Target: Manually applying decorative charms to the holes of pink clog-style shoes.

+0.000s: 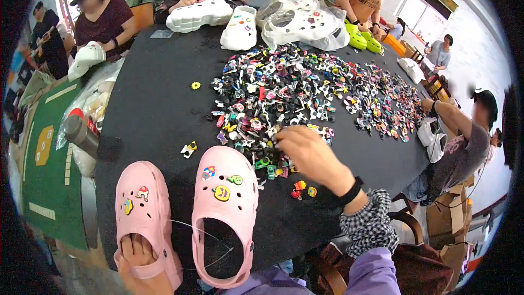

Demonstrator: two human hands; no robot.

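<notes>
Two pink clogs lie side by side at the near left, joined by a thin clear loop. Inside the left clog (143, 180) is my left hand (143, 265), its fingers tucked under the upper and gripping it. That clog bears a few small charms. The right clog (226, 213) carries three charms, among them a pumpkin charm (221, 193). Just beyond, my right hand (308, 153) reaches over the near edge of a wide heap of shoe charms (273, 93). Its fingers are bent together at the heap; what they pinch, if anything, is hidden.
Loose charms (188, 149) lie near the clogs on the black tabletop (158, 98). White clogs (305, 24), partly in plastic, stand at the far side. Co-workers sit around the table, one with lime-green clogs (357, 38). A flask (81, 131) stands beyond the left edge.
</notes>
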